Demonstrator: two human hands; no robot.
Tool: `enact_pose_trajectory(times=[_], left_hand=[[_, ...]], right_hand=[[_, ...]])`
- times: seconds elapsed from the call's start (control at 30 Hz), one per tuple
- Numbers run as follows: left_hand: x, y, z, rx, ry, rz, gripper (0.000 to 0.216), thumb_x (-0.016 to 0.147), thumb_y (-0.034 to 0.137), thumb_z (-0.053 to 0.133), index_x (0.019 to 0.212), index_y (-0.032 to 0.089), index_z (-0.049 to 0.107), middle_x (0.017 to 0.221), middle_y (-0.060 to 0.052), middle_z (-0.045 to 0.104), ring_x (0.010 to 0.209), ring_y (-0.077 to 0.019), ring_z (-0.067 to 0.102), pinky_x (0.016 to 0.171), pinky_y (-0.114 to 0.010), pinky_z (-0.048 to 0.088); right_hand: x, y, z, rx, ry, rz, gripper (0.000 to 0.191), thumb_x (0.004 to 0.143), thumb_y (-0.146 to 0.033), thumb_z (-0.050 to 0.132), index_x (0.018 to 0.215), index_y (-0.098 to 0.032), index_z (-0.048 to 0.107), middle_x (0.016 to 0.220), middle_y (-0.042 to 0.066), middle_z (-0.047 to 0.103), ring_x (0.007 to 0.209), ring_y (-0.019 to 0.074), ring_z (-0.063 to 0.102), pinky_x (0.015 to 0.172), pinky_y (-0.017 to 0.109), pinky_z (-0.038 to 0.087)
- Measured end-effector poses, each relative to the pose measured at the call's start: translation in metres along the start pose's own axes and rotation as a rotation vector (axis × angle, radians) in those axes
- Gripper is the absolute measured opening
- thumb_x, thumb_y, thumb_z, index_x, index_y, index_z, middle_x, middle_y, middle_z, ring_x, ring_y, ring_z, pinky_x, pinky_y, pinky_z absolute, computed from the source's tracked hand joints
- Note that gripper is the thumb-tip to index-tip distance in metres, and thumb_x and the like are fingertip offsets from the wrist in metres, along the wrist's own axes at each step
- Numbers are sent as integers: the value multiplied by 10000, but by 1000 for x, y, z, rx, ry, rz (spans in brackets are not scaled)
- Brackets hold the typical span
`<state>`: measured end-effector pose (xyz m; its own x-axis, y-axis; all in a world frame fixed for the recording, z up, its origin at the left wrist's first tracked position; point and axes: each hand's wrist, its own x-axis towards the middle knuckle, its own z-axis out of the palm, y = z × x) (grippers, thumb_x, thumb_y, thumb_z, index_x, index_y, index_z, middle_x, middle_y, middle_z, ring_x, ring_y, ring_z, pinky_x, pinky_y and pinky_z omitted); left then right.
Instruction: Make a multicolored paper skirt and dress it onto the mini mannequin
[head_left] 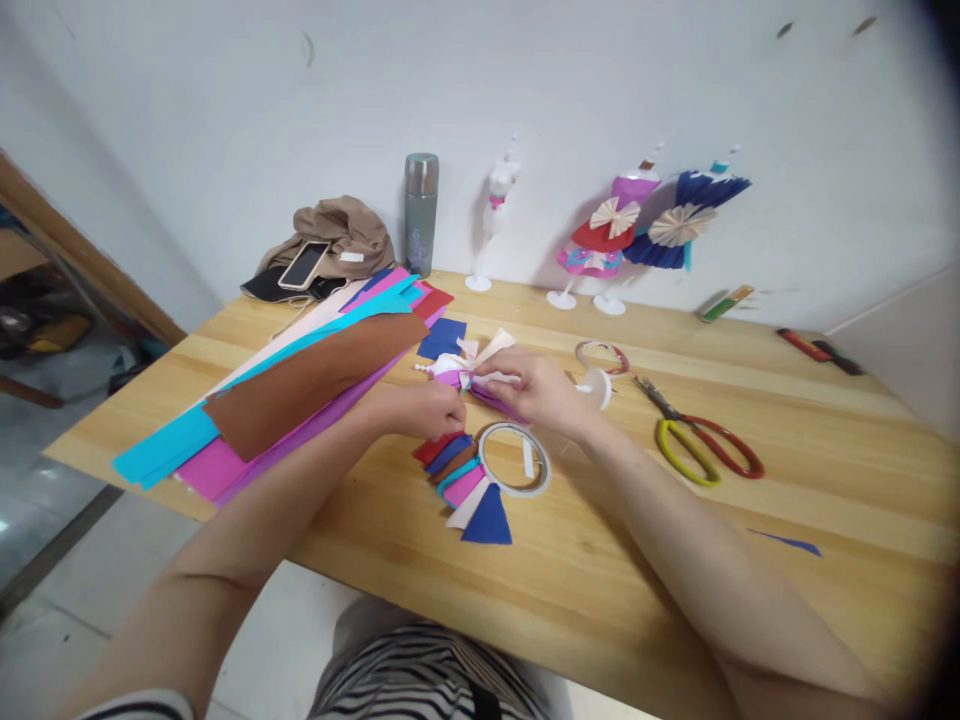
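A small white dress-form mannequin (448, 366) lies on its side on the table, wrapped in purple and pink paper. At its waist is a cream pleated paper bow (495, 348). My right hand (541, 385) is closed over the bow, thumb and fingers pinched at its near part. Just below the mannequin's chest, my left hand (439, 410) has its fingers curled together; what they grip is hidden. Below my left hand is a fan of coloured paper pieces (465, 480), touching a roll of tape (546, 470). The mannequin's round white base (600, 388) shows beyond my right wrist.
Scissors (679, 415) and a red-and-clear ring (622, 358) lie to the right. Stacked coloured paper sheets (315, 385) cover the left side. Along the wall stand a thermos (421, 220), a bare mannequin (499, 200) and two dressed ones (600, 240). A phone (304, 265) rests on a cap.
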<state>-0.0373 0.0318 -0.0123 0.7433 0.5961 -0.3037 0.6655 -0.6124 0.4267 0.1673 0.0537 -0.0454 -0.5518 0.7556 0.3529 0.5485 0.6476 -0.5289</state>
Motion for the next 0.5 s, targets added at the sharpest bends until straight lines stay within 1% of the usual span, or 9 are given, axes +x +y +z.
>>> enact_pose_trajectory(times=[0.07,0.17,0.23,0.3,0.4,0.5], left_hand=[[0,-3,0,-135,-23,-16,226,810,136,479,601,152,563,587,23,604,574,-99,515,559,-206,356],[-1,-6,-1,-299,-44,-30,239,808,161,479,575,157,529,561,20,598,549,-98,527,567,-203,384],[-2,-8,-1,-348,-56,-41,253,798,170,480,549,158,520,537,13,586,528,-100,527,561,-206,394],[-2,-9,-2,-375,-65,-65,242,780,170,477,544,159,529,526,7,586,517,-106,529,546,-211,396],[-1,-9,-1,-401,-66,-101,195,726,135,464,552,160,547,518,6,588,517,-116,534,533,-215,397],[-1,-8,1,-400,-48,-144,162,669,103,460,560,157,567,514,5,589,522,-122,533,525,-218,389]], right_hand=[[-2,-9,-1,76,-48,-3,243,826,-124,574,982,-198,745,991,83,754,962,226,664,852,359,499],[-4,-22,-3,100,-187,33,304,730,-53,550,925,-175,749,833,46,737,760,177,639,707,291,476],[-5,-29,-3,97,-298,73,270,703,-62,553,863,-162,745,758,26,709,653,146,588,627,262,436],[-7,-34,-4,86,-366,90,219,709,-86,562,815,-162,739,753,23,703,641,138,569,612,255,414],[-9,-36,-2,47,-414,85,171,725,-112,572,765,-172,727,720,15,685,631,134,540,606,255,389],[-9,-35,4,8,-457,100,102,736,-151,593,683,-171,678,627,-10,605,580,121,477,565,249,339]])
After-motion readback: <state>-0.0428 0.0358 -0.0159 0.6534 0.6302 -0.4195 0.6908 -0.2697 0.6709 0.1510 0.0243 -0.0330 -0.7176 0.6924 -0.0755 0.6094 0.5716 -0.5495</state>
